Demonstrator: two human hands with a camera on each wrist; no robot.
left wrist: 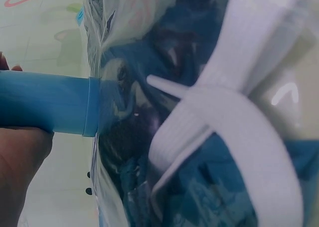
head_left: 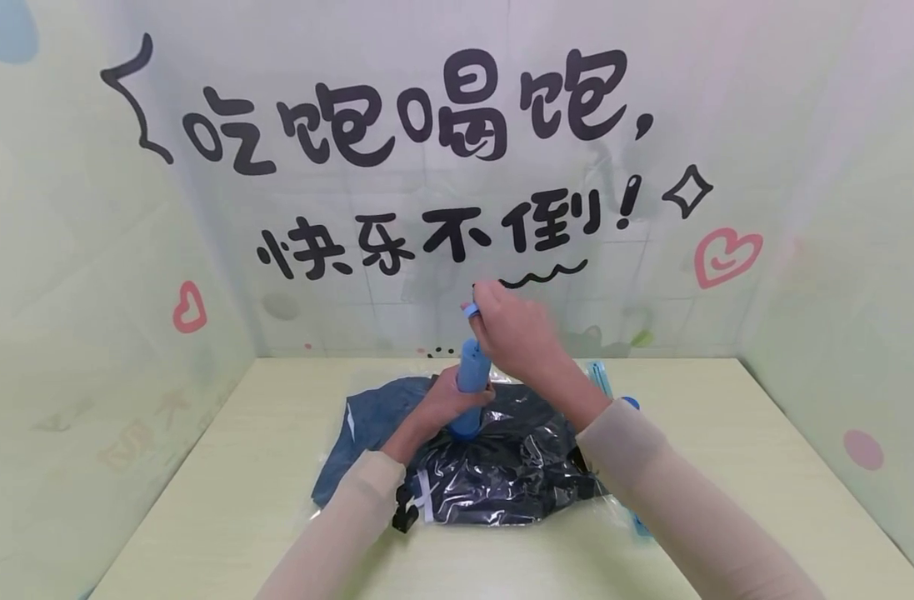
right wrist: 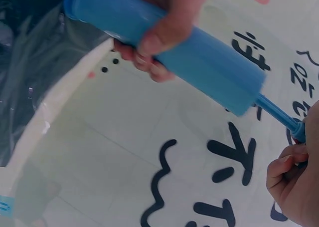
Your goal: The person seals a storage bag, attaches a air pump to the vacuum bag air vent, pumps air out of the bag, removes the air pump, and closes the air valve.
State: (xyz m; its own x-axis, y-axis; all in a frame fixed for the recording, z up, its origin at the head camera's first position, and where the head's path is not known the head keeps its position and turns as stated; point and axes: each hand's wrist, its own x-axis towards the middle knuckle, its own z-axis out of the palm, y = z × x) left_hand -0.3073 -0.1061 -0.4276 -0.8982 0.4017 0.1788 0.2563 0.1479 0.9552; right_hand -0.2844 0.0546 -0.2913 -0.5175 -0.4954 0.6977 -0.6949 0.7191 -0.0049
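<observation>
A blue hand pump stands nearly upright, its lower end against a clear plastic storage bag with dark and blue folded cloth inside. My left hand grips the pump's barrel around its middle. Above it, my right hand holds the pump's handle. The thin rod shows between barrel and handle in the right wrist view. From the left wrist, the pump's wide end meets the wrinkled plastic.
A white band crosses close to the left wrist camera. Near the left wrist lies a small black object. Partly behind the right forearm are a blue round piece and a turquoise strip. The pale table meets a printed back wall.
</observation>
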